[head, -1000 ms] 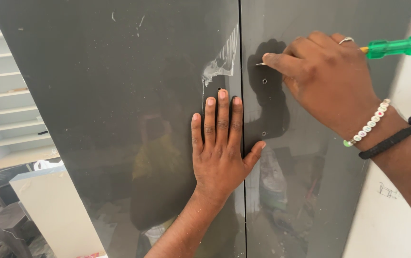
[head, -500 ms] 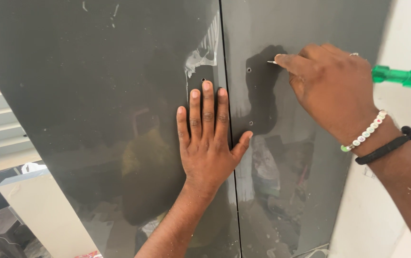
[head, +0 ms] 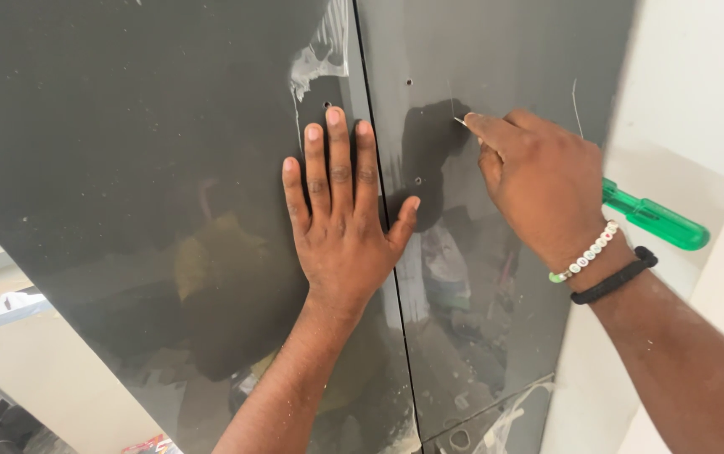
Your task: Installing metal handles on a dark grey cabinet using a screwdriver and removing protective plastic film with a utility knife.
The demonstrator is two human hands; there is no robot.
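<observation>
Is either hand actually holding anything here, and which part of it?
The right hand grips a screwdriver around its green handle's front; the left hand holds nothing, pressed flat on the grey door.

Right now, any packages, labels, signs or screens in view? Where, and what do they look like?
No signs or screens.
Possible printed package: bottom edge, left of the forearm; small, red and yellow, mostly cut off.
Peeling clear protective film: top of left dark panel, beside the seam; no print visible.
</observation>
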